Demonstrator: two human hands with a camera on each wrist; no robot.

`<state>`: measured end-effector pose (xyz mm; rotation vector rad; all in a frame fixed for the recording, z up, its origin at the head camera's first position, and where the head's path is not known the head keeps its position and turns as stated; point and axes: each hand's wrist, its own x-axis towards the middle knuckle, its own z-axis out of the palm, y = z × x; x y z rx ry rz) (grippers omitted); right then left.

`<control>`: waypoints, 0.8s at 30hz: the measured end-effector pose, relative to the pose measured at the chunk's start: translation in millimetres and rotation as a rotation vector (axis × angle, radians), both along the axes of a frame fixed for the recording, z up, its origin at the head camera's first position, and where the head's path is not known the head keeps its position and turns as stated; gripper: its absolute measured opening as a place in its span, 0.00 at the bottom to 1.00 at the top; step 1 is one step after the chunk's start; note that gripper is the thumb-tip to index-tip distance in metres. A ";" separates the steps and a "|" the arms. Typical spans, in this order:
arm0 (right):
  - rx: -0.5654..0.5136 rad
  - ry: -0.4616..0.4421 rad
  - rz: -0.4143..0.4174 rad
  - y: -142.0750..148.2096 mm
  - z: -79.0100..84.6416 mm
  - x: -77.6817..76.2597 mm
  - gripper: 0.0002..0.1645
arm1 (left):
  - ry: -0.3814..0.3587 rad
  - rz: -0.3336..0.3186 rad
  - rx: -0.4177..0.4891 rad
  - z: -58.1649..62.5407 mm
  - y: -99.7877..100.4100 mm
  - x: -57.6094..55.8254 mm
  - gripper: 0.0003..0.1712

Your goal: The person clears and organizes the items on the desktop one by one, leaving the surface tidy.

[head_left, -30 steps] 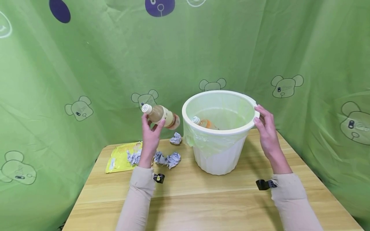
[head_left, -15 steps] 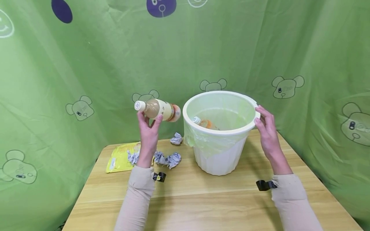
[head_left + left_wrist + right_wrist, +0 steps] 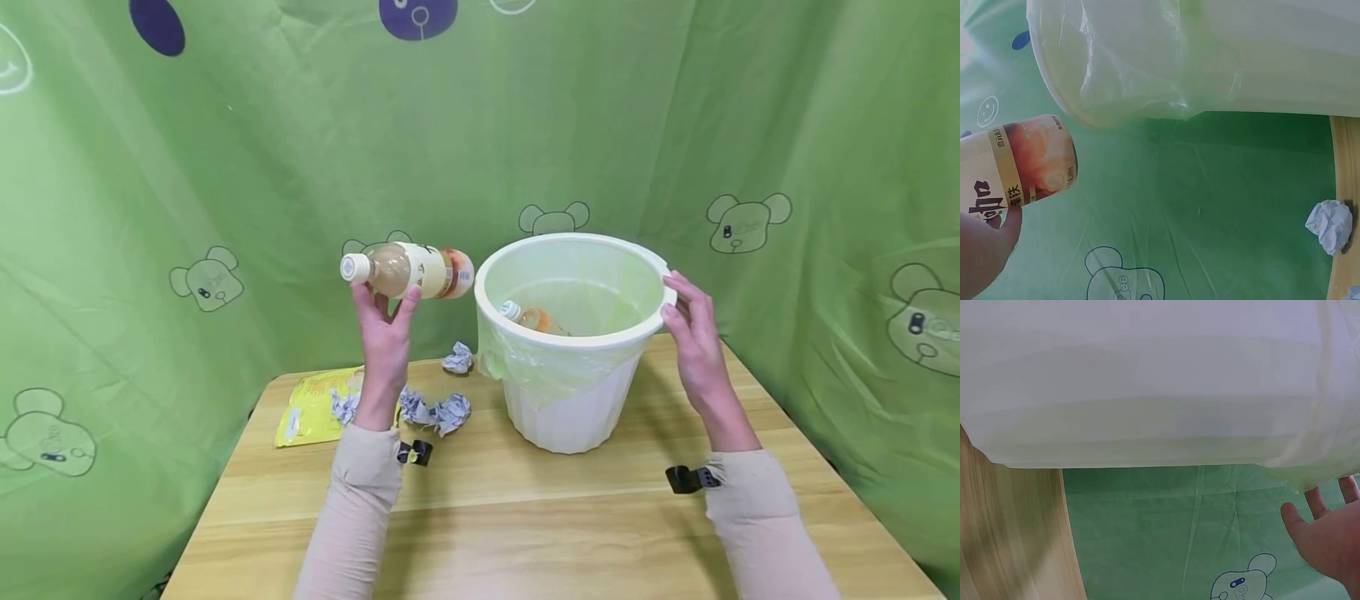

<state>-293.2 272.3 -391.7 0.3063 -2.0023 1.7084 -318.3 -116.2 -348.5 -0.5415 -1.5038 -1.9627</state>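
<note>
My left hand (image 3: 385,350) grips a plastic drink bottle (image 3: 429,268), held in the air on its side with the white cap pointing left. Its labelled base end (image 3: 1041,159) lies close to the left of the bin's rim in the head view. A white trash bin (image 3: 562,421), lined with a pale green bag (image 3: 551,375), stands upright on the table. On the bin's right side, my right hand (image 3: 699,346) holds the rim (image 3: 670,293), thumb at the near side. Inside the bin lies another bottle (image 3: 538,320) with a white cap.
Several crumpled paper balls (image 3: 452,414) lie left of the bin, one of them (image 3: 458,358) near the table's back edge. A yellow packet (image 3: 309,414) lies flat at the back left of the wooden table (image 3: 510,533). A green printed curtain (image 3: 300,150) surrounds it.
My left hand has raised the bottle and turned it from a slant to nearly level, its cap shifting left and up. The right hand stays on the rim, and the bin has not moved.
</note>
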 end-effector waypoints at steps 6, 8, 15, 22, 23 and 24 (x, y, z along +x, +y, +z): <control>0.005 0.006 0.001 0.3 -0.1 -0.3 0.30 | 0.045 -0.011 0.018 2.7 1.5 1.1 0.43; 0.002 0.005 0.002 0.5 -0.2 -0.3 0.30 | 0.052 -0.016 0.022 3.8 2.2 1.8 0.43; 0.002 -0.005 0.003 0.3 -0.3 -0.1 0.30 | 0.056 -0.031 0.028 7.0 6.8 3.8 0.43; -0.005 -0.002 0.003 0.6 -0.5 -0.2 0.29 | 0.038 -0.060 0.034 8.5 15.6 5.4 0.46; -0.004 -0.003 0.001 0.5 -0.2 0.0 0.29 | 0.033 -0.066 0.034 8.5 17.1 6.0 0.46; -0.003 -0.005 0.001 0.5 -0.2 0.0 0.29 | 0.028 -0.071 0.033 8.7 18.6 6.6 0.46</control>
